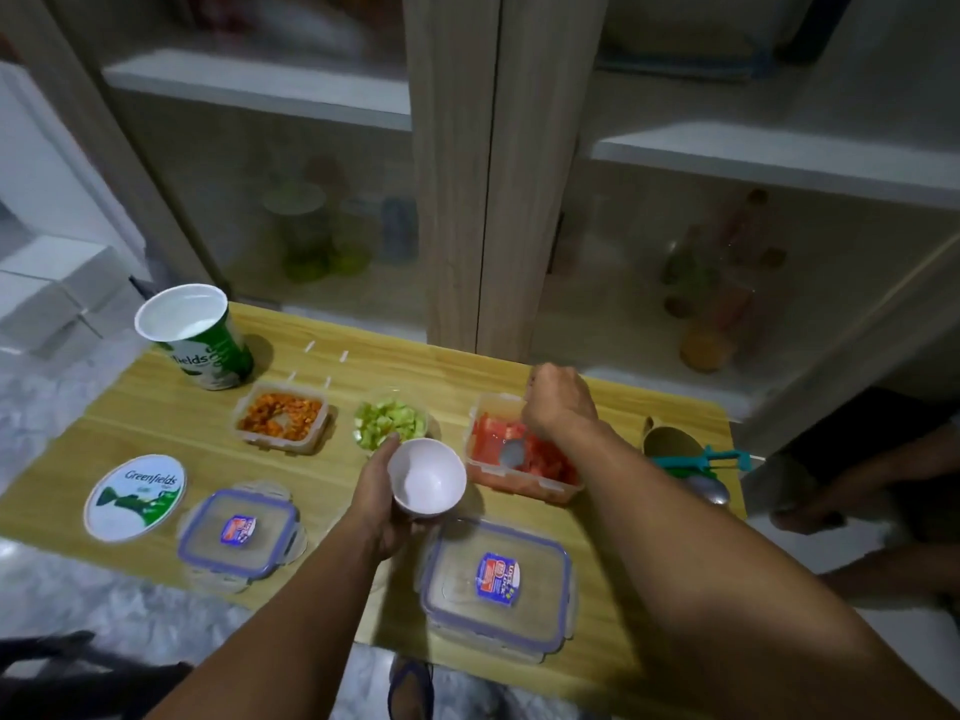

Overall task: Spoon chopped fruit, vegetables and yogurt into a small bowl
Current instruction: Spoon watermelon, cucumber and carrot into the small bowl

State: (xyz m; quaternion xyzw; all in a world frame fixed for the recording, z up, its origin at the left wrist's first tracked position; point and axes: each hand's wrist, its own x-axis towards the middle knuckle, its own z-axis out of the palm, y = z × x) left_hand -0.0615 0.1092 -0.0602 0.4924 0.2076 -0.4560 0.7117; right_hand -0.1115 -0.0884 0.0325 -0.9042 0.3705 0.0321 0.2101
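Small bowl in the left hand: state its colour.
White small bowl, seen in the head view.

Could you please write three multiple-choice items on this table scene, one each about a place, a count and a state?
1. Where does the yogurt tub stand?
A. far left corner
B. beside the lids
C. right edge

2. How many open containers of chopped food are there?
A. two
B. three
C. five

3. What is in the small bowl?
A. yogurt
B. red pieces
C. nothing visible

Key: 1 A, it stands behind the orange pieces. 2 B, orange, green and red. 3 C, held by the left hand, its white inside looks bare.
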